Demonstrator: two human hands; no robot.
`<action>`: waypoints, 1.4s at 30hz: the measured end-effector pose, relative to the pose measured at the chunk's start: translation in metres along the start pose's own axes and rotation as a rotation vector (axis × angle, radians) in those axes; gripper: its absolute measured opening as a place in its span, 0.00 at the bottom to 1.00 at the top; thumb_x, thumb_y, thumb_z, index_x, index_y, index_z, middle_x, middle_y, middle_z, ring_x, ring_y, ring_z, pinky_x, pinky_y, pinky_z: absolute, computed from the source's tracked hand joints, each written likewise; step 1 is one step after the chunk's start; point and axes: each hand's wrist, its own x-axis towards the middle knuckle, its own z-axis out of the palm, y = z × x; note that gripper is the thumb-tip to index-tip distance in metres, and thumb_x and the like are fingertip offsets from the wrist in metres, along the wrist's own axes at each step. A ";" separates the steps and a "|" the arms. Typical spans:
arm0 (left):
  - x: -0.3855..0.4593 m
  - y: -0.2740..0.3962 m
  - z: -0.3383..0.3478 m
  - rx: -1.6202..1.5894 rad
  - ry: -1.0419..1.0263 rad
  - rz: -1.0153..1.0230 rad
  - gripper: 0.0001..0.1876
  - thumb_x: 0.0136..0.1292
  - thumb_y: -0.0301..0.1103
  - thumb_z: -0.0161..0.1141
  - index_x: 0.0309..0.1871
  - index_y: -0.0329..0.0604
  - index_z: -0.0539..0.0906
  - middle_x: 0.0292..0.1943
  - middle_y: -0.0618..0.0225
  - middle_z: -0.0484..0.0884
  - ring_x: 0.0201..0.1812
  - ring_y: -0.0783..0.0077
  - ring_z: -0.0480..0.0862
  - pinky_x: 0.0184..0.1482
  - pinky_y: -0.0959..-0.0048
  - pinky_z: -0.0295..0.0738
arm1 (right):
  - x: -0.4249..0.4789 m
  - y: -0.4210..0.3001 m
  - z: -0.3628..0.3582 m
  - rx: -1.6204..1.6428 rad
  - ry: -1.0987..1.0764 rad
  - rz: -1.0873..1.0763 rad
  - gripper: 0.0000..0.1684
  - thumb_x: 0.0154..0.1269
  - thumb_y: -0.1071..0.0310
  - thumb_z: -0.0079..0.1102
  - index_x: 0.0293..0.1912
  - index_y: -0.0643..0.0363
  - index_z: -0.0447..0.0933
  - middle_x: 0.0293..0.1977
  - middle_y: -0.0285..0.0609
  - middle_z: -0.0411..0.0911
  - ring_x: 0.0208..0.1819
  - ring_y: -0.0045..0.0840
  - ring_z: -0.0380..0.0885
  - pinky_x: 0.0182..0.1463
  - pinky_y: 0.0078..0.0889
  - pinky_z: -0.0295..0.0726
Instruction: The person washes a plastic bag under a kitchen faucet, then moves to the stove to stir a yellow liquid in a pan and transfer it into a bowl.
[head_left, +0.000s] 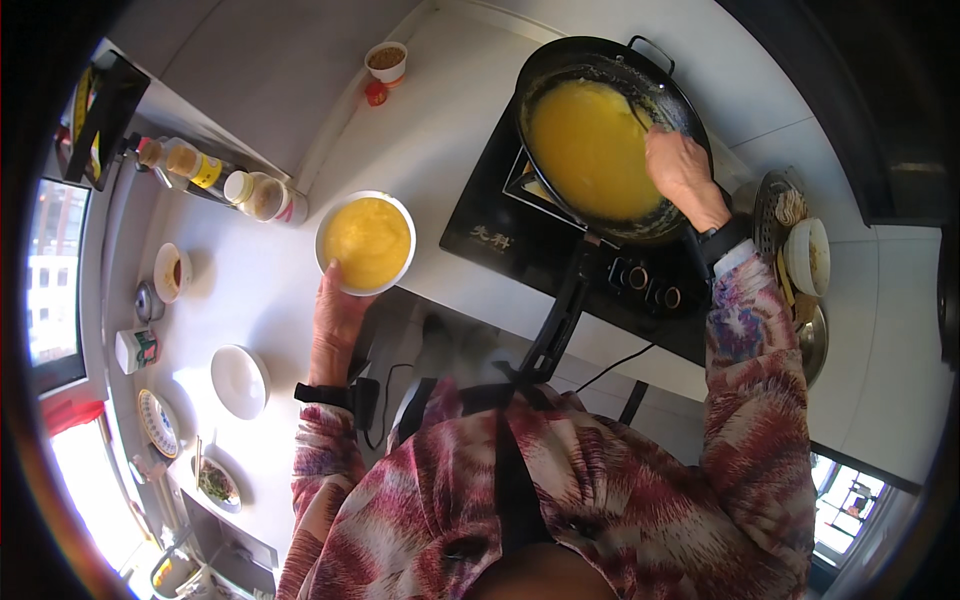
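My left hand (341, 300) holds a white bowl (321, 247) by its near rim, the thumb over the edge. Thick yellow liquid (369, 244) fills much of the bowl. At the right, my right hand (679, 172) grips the handle of a utensil, perhaps a ladle, whose thin dark shaft (637, 114) reaches into a black wok (544, 67). Inside the wok lies a wide pool of yellow liquid (589, 150), and its head end hides the utensil's tip. Beneath the wok is a black gas stove (480, 217); the wok's black handle (562, 311) points toward my body.
Capped jars (262, 196) stand left of the bowl. A small cup of brown grains (387, 64) and a red cap (376, 93) sit at the back. An empty white bowl (240, 382) and a dish of food (217, 484) are on the left counter. Another bowl (808, 257) stands far right.
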 end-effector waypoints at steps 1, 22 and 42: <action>0.001 0.001 -0.002 -0.006 -0.005 0.011 0.29 0.65 0.44 0.55 0.64 0.40 0.62 0.61 0.58 0.69 0.60 0.57 0.71 0.59 0.52 0.69 | -0.006 -0.005 0.000 0.007 0.005 -0.027 0.11 0.59 0.71 0.47 0.36 0.67 0.75 0.28 0.59 0.78 0.34 0.48 0.80 0.37 0.45 0.78; 0.020 0.009 -0.026 0.086 0.060 0.012 0.29 0.65 0.47 0.54 0.64 0.41 0.62 0.60 0.58 0.70 0.58 0.56 0.73 0.53 0.53 0.76 | 0.018 0.004 0.000 -0.051 -0.013 0.121 0.13 0.58 0.73 0.46 0.39 0.66 0.78 0.35 0.60 0.78 0.40 0.49 0.79 0.40 0.44 0.79; 0.018 0.010 -0.015 0.332 0.064 0.149 0.32 0.68 0.56 0.42 0.66 0.41 0.59 0.61 0.58 0.67 0.59 0.58 0.72 0.54 0.56 0.74 | -0.075 0.017 -0.023 -0.089 0.079 -0.052 0.11 0.66 0.65 0.45 0.34 0.64 0.70 0.27 0.55 0.78 0.28 0.47 0.79 0.32 0.47 0.77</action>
